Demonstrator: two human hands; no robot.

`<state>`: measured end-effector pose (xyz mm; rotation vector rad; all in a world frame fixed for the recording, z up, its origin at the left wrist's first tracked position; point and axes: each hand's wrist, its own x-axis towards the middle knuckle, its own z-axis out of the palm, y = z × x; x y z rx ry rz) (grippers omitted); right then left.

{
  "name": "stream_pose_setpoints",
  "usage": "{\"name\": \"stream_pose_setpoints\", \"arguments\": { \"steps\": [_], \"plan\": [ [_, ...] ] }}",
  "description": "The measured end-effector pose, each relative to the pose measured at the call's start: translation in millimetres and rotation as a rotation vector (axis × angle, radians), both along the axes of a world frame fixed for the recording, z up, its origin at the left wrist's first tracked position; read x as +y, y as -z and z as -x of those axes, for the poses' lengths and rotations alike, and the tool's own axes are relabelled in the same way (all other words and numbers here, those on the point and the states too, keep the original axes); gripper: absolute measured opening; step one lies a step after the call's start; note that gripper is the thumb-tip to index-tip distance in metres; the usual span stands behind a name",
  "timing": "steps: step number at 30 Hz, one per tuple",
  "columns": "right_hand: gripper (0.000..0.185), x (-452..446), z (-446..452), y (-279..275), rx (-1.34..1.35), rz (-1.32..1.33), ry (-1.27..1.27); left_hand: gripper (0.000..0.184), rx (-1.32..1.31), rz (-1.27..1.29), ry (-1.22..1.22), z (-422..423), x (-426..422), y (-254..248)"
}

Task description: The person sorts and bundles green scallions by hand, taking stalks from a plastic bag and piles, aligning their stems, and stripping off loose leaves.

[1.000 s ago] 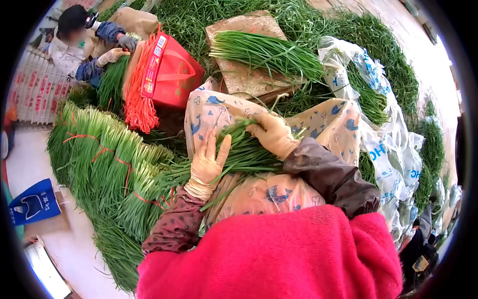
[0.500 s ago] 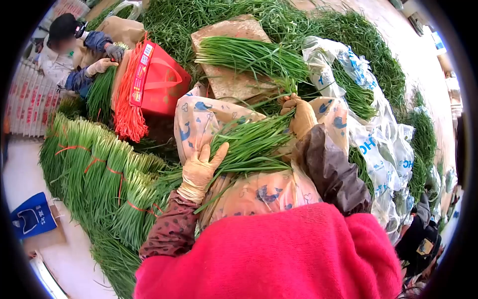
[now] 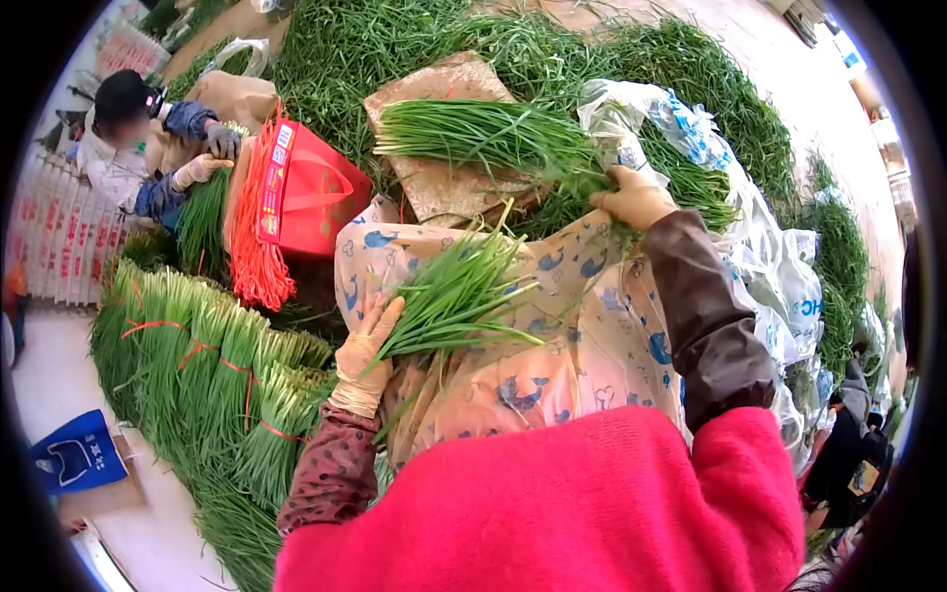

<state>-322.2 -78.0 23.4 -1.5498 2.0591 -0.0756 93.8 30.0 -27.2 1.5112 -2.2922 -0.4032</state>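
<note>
In the head view, the two gloved hands were well apart. The left hand point(image 3: 363, 347) was clamped lightly on a loose bunch of garlic chives point(image 3: 452, 298), thumb on the near side, the leaves fanning out to the right over a whale-print apron point(image 3: 592, 296). The right hand point(image 3: 639, 200) was farther out, fingers curled at the green ends of a larger chive bundle point(image 3: 478, 130) that lay across a board point(image 3: 434, 187); whether it pinched any leaves there could not be told.

The loose bunch looked light and limp, its blades thin and probably a little slippery against one another, so a careless squeeze would likely bruise or crease them. The firmest hold seemed to be around the paler stems, with the blades gathered parallel; held by the soft leaf ends alone, single stalks would probably slide out.

On the left stood a row of chive bundles point(image 3: 222, 365) with red ties, close to the left sleeve. Beyond them were a red gift bag point(image 3: 311, 202) hung with orange-red strings point(image 3: 259, 247), and a co-worker's gloved hands point(image 3: 207, 163) at more greens. White plastic bags point(image 3: 779, 276) with blue print lay beyond the right sleeve
</note>
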Motion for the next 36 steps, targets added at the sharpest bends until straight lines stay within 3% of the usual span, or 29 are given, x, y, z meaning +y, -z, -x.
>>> {"name": "stream_pose_setpoints", "arguments": {
  "steps": [1,5,7,9,10,14,19,21,22,23,25,27,30,32,34,35,36],
  "plan": [
    [0.056,1,-6,2,0.072,0.072,-0.122,0.065,-0.009,0.008,0.007,-1,-1,0],
    [0.062,-6,-37,11,-0.633,-0.089,-0.271,0.062,0.041,-0.073,0.035,1,-5,-6],
    [0.051,0,-58,2,-0.683,0.023,-0.323,0.060,0.124,-0.076,0.057,0,-7,-3],
    [0.045,-5,-73,7,-0.802,-0.070,-0.344,0.059,0.122,-0.072,0.061,-1,-6,1],
    [0.041,-2,-81,-14,-0.726,-0.165,-0.286,0.058,0.102,-0.061,0.067,-2,-6,3],
    [0.032,-2,-83,-10,-0.715,-0.203,-0.237,0.056,0.073,-0.109,0.068,-2,-6,0],
    [0.021,2,-46,0,-1.140,0.061,0.231,0.054,0.210,-0.194,0.038,-4,-9,-6],
    [0.022,-9,-22,29,-0.915,0.063,0.219,0.052,0.277,-0.255,0.040,-4,-11,-11],
    [0.027,-4,-20,28,-0.618,0.185,-0.017,0.049,0.359,-0.295,0.045,-6,-13,-7],
    [0.034,-2,-19,28,-0.382,0.122,-0.135,0.049,0.353,-0.294,0.056,-8,-16,-6],
    [0.047,-5,-27,27,-0.581,0.056,-0.312,0.050,0.209,-0.256,0.091,-10,-22,-5],
    [0.068,-8,-46,21,-0.898,-0.062,-0.218,0.052,0.155,-0.306,0.117,-13,-28,1],
    [0.054,-13,-82,15,-1.049,-0.077,-0.188,0.055,0.395,-0.517,0.087,-24,-33,13],
    [0.048,-16,-99,4,-1.065,-0.107,-0.196,0.051,0.352,-0.495,0.121,-24,-36,8],
    [0.035,-23,-113,13,-1.445,0.066,-0.113,0.045,0.300,-0.447,0.169,-24,-37,5],
    [0.030,-21,-108,7,-1.396,0.172,-0.033,0.045,0.296,-0.448,0.167,-25,-38,4],
    [0.030,-25,-103,-1,-1.620,0.279,0.283,0.042,0.294,-0.484,0.169,-27,-38,4]
  ]
}}
